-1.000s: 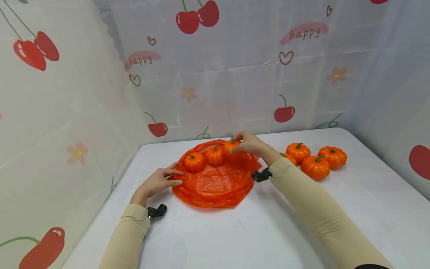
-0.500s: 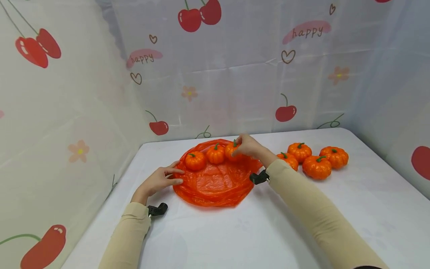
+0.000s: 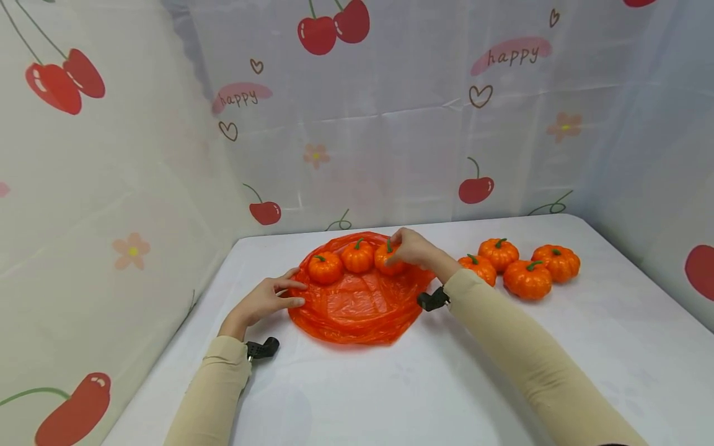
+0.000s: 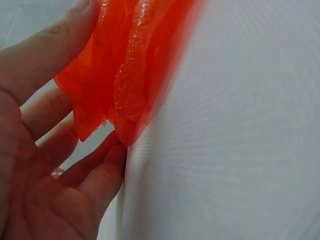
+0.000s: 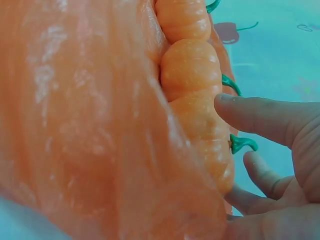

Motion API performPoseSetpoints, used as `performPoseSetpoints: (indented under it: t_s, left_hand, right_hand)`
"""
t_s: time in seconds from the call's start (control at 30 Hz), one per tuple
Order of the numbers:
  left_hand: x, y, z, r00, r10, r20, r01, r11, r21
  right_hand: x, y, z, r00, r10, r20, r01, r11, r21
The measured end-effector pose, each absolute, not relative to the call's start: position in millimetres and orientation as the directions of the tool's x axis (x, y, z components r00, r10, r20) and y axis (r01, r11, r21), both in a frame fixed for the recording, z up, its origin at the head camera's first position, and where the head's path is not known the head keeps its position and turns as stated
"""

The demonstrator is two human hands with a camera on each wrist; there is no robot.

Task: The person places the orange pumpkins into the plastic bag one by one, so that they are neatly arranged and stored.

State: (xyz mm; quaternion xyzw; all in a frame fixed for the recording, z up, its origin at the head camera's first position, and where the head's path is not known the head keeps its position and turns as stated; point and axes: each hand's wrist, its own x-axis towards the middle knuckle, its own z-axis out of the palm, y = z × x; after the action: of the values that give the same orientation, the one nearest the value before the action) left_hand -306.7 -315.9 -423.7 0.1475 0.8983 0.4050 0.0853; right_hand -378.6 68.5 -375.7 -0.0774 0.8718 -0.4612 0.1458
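A thin, translucent orange-red plastic bag (image 3: 357,310) lies spread with its mouth open on the white table. Inside, along its far side, sit small orange pumpkins with green stems: a left pumpkin (image 3: 326,268), a middle pumpkin (image 3: 357,256) and a right pumpkin (image 3: 388,257). My right hand (image 3: 415,249) holds the right pumpkin, thumb on one side and fingers on the other; the bag hides its lower part in the right wrist view. My left hand (image 3: 264,300) touches the bag's left edge with fingers fairly straight, bag film (image 4: 125,60) lying between thumb and fingers.
Several more pumpkins stand on the table right of the bag, among them a front pumpkin (image 3: 527,280) and a far-right pumpkin (image 3: 556,263). My right forearm passes close to the nearest pumpkin (image 3: 480,268). A cherry-printed curtain (image 3: 379,155) hangs behind the table (image 3: 357,396).
My right hand has lowered the right pumpkin slightly into the bag, beside the middle one. My left hand stays at the bag's left edge. The view has shifted a little.
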Motion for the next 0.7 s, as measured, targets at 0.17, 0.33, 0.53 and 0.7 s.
performPoseSetpoints:
  t_s: [0.17,0.33,0.53,0.7]
  left_hand:
    - [-306,-315,-423,-0.946,0.323,-0.035,0.188,0.631,0.753]
    - [-306,-315,-423,-0.948,0.314,-0.050,0.171,0.637,0.752]
    - [-306,-315,-424,-0.945,0.324,-0.041,0.182,0.627,0.757]
    - [-306,-314,-423,-0.946,0.322,-0.044,0.178,0.626,0.759]
  right_hand:
    - [-375,75,-375,-0.951,-0.270,-0.149,-0.031,0.566,-0.824]
    - [-370,85,-375,-0.952,-0.282,-0.118,-0.067,0.569,-0.820]
    - [-360,97,-371,-0.952,-0.287,-0.102,-0.080,0.557,-0.827]
    - [-348,107,-365,-0.941,-0.326,-0.093,-0.100,0.528,-0.844]
